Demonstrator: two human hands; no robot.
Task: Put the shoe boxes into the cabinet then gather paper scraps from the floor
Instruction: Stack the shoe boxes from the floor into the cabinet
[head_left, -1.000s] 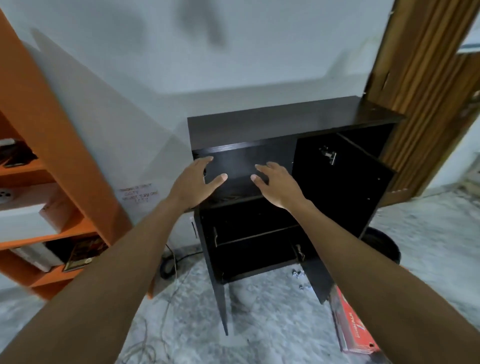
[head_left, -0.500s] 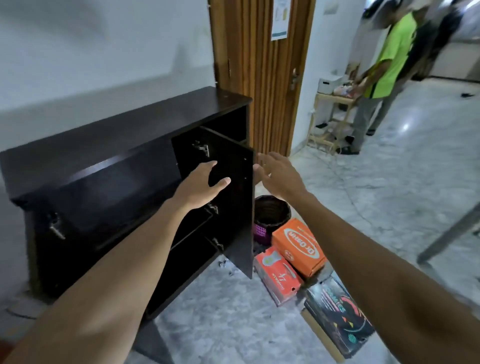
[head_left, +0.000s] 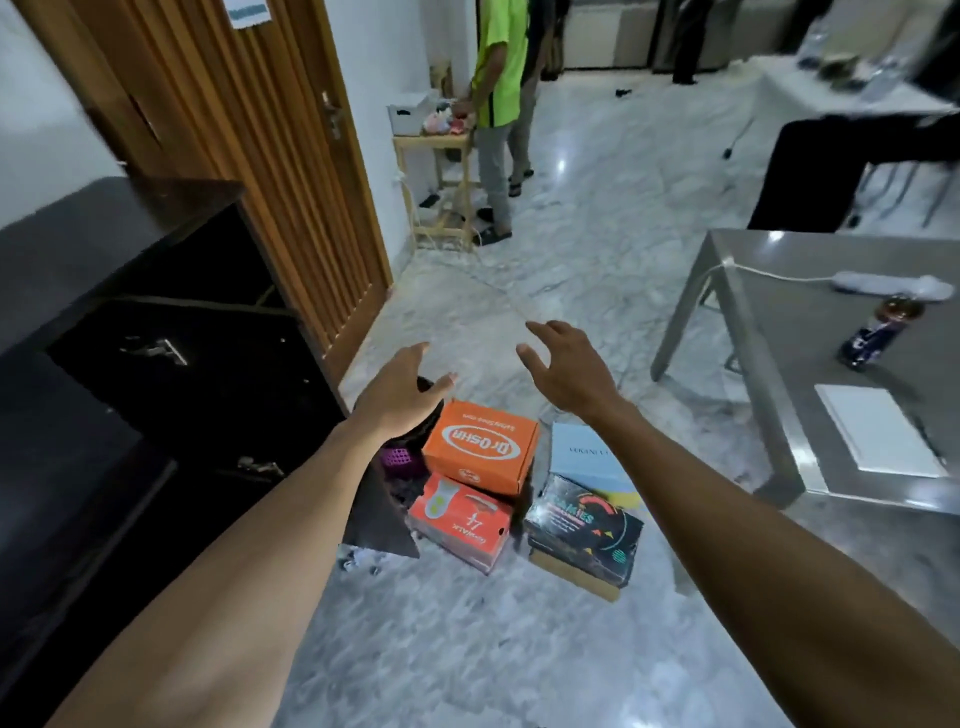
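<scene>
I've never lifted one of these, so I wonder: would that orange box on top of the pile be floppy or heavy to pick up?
The orange box looks like stiff cardboard with crisp edges, so it probably keeps its shape. It is probably light for its size, though its contents are hidden. It rests partly on the red box, so lifting it could shift that one.

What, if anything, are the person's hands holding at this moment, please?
Nothing. The left hand and right hand are both open in the air above the shoe boxes, touching none.
</scene>
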